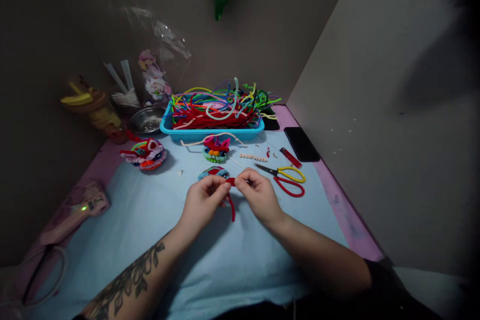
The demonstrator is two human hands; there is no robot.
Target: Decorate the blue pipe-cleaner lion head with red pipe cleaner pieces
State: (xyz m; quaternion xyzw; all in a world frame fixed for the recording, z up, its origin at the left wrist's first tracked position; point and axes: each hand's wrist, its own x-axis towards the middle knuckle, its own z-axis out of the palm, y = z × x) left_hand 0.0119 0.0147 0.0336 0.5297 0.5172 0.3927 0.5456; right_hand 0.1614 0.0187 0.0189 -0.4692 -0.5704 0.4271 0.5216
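Between my hands is a red fuzzy stem [233, 210], its free end hanging down over the blue sheet. My left hand [206, 200] pinches one side of it with thumb and fingers. On its other side, my right hand [258, 192] is closed on the red stem too. Just behind my left hand sits a light-blue and red fuzzy piece [213, 172], partly covered by the fingers. Farther back stands a small colourful lion-like head [216, 150] with pink ears. A larger red, pink and white head [146, 154] rests to the left.
Scissors [279, 174] with yellow and red handles lie right of my right hand, near a red cutter [290, 157] and black phone [302, 144]. A blue tray [213, 134] of coloured stems is at the back. A glue gun [80, 210] lies left; a metal bowl [137, 127] stands behind.
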